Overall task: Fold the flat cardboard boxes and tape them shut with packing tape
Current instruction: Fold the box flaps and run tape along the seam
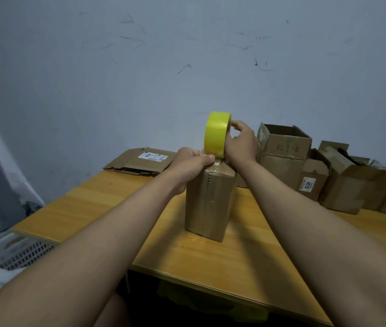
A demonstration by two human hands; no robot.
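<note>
A folded brown cardboard box point(207, 204) stands upright in the middle of the wooden table point(93, 208). My left hand point(188, 165) grips its top left edge, thumb pressing on shiny clear tape at the top. My right hand point(240, 142) holds a yellow roll of packing tape point(216, 134) on edge just above the box top, fingers curled round the roll's right side. A flat unfolded box with a white label point(140, 161) lies at the back left of the table.
Several assembled and open cardboard boxes point(284, 149) crowd the back right of the table. A marked grey wall rises behind. A white perforated crate point(25, 253) sits low at the left, off the table.
</note>
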